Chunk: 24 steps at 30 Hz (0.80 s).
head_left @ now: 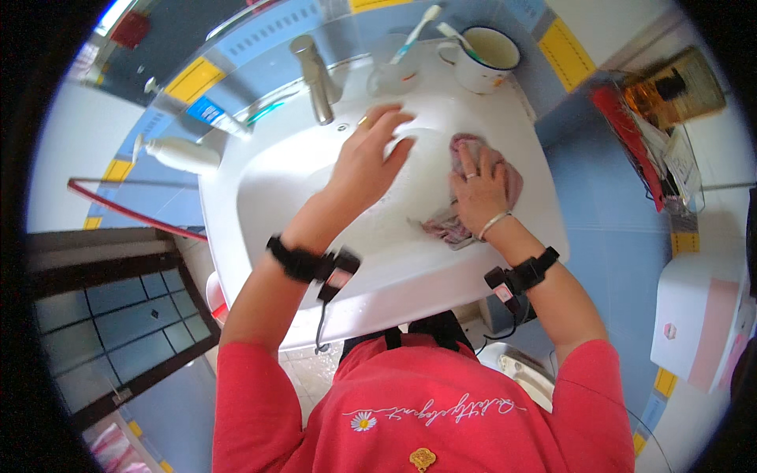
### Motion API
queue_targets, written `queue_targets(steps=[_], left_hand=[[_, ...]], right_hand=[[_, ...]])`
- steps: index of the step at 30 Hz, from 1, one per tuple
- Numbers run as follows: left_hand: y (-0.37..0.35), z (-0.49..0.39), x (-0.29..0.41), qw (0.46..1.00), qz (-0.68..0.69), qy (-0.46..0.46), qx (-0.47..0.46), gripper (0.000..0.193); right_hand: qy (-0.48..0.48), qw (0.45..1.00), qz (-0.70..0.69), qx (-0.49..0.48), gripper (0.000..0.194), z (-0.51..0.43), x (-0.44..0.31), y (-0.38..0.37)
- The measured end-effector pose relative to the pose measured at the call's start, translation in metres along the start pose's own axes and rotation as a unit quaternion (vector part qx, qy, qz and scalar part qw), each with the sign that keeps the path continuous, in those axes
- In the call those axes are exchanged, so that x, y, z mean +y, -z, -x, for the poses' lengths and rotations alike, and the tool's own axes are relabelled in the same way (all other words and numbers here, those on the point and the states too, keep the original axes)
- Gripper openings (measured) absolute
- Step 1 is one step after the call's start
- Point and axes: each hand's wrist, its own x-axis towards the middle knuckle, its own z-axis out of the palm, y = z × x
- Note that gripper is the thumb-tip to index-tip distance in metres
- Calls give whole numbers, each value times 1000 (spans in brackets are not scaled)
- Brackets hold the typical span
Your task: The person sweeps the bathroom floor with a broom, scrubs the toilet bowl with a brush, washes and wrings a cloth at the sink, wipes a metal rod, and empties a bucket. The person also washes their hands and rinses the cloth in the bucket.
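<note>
My right hand [482, 192] presses a damp-looking, pinkish-grey cloth [513, 177] against the right side of a white washbasin [432, 284]. Part of the cloth hangs over the bowl's inner edge below the palm. Above the middle of the bowl, my left hand [369, 151] is raised with its fingers apart and nothing in it. Just beyond that hand stands the metal faucet [316, 80], mounted at the basin's back.
Along the back rim stand a clear cup [393, 77] with a toothbrush [414, 35] and a white enamel mug [482, 77] with another. A toothpaste tube [219, 116] and a white pump bottle [180, 155] are at left. A wall rack [644, 148] holds toiletries at right.
</note>
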Motion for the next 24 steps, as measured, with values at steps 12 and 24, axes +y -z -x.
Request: queue_targets(steps=[12,24], left_hand=[[120,240,-46,915,112,343,182,18],[148,282,-70,910,200,346,112,14]], right_hand=[[-104,931,-286,-200,82,-86,-135,-72],[-134,950,-267,-90,60,-84,-106,-83]])
